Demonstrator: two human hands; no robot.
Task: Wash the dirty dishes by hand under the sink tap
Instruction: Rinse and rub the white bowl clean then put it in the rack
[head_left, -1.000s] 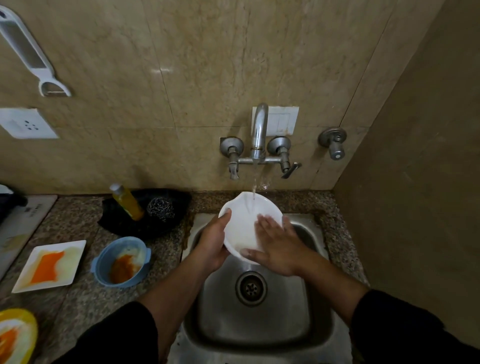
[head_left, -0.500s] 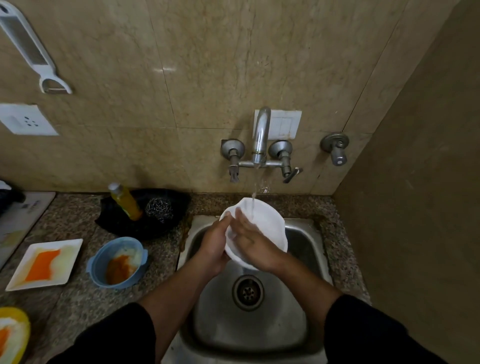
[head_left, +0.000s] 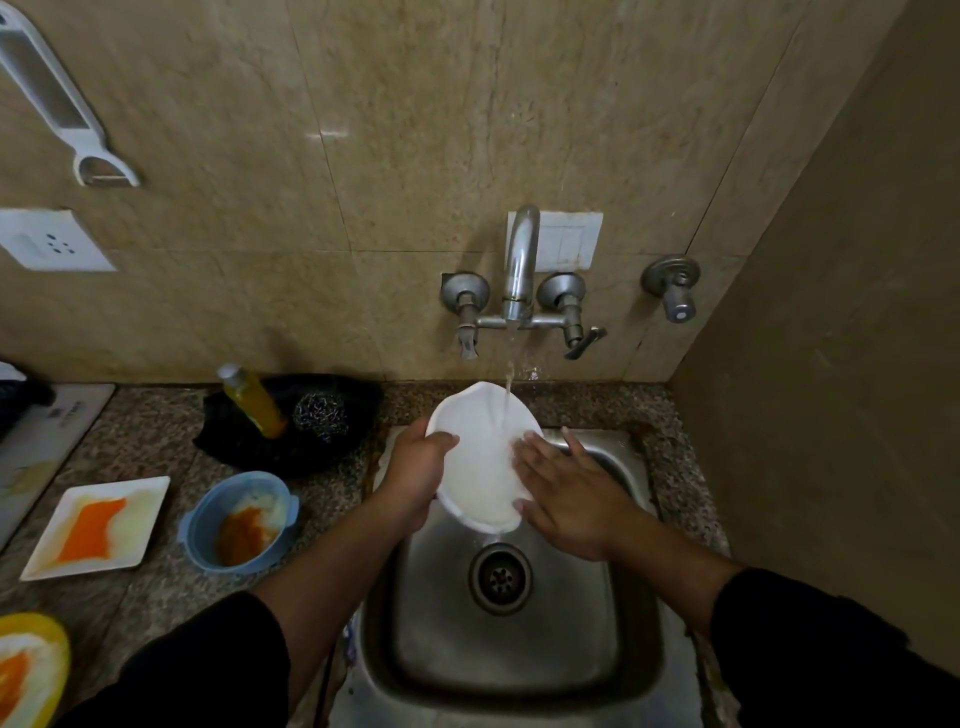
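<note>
Both hands worked a white bowl (head_left: 480, 457) tilted over the steel sink (head_left: 613, 649) under the running tap (head_left: 519, 260). Gripping its left rim was the left hand (head_left: 418, 470); the right hand (head_left: 569, 499) lay flat and open against its inside, grasping nothing. Three dirty dishes waited on the counter (head_left: 150, 431), among them a blue bowl (head_left: 241, 522).

My feed is dim and warm, lit softly from above, with one small glare patch on the wall tiles (head_left: 332, 133) and a pale sheen in the steel sink (head_left: 613, 613). The wide lens bows the tile seams and stretches the frame's corners, where the dark sleeves (head_left: 831, 654) lose detail. The white bowl (head_left: 480, 467) nearly blows out, and fine texture looks soft throughout.
</note>
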